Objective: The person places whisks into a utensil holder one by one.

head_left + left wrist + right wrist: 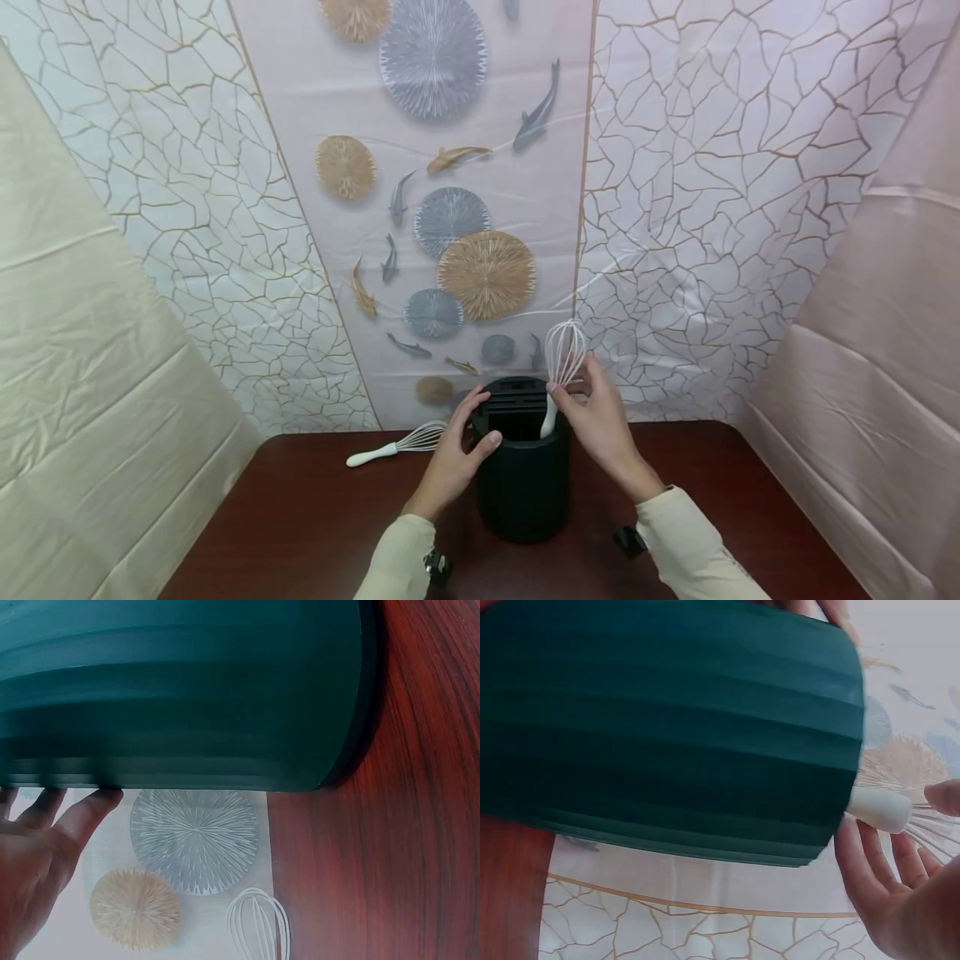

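Note:
A dark green utensil holder with a ribbed side and slotted sections at its top stands upright on the table. My left hand holds its rim at the left, thumb over the front edge and fingers spread along the side. With thumb and fingers my right hand pinches a white whisk near the base of its wires. Its wire head points up, and the handle's lower end dips inside the holder's mouth at the right. In the right wrist view the white handle emerges past the rim.
A second white whisk lies on the dark red-brown table left of the holder, its wires partly behind my left hand. Behind the table hangs a patterned cloth, with plain beige cloth at both sides.

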Tool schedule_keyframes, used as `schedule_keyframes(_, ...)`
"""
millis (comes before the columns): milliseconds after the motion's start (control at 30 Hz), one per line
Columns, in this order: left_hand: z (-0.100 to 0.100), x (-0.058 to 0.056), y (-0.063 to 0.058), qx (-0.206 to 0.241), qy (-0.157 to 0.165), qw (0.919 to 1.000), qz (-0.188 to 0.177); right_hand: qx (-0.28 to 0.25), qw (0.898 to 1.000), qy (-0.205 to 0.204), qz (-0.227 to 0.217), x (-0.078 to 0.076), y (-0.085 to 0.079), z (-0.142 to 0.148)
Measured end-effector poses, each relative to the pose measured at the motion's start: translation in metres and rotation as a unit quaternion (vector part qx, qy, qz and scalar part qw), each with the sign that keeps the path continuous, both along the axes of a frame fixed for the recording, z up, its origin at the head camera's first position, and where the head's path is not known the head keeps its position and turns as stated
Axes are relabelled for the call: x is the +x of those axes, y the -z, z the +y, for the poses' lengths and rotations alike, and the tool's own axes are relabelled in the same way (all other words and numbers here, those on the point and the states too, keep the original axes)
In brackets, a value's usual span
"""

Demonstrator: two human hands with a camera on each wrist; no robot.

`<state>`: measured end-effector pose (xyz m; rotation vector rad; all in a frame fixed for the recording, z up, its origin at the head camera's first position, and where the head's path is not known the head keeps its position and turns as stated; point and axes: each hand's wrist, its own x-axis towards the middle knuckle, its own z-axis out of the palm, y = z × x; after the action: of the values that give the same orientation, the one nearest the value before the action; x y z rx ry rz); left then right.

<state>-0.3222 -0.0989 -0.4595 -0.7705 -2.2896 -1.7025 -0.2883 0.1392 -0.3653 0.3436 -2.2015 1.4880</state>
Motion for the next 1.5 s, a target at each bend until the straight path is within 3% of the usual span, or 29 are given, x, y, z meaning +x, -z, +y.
schedule_keyframes(300, 0.001, -0.002, 0.001, 0.014, 0.006, 0.9999, 0.007, 0.027, 1.000, 0.003, -0.013, -0.002, 0.010, -0.002)
schedule_keyframes(700, 0.001, -0.002, 0.001, 0.016, 0.003, 0.9999, 0.005, 0.008, 1.000, -0.016, -0.015, -0.002, 0.012, -0.006)
schedule_keyframes(1500, 0.000, -0.001, 0.000, 0.002, -0.003, 1.0000, 0.003, 0.110, 0.989, 0.012, 0.095, 0.002, 0.023, -0.007)
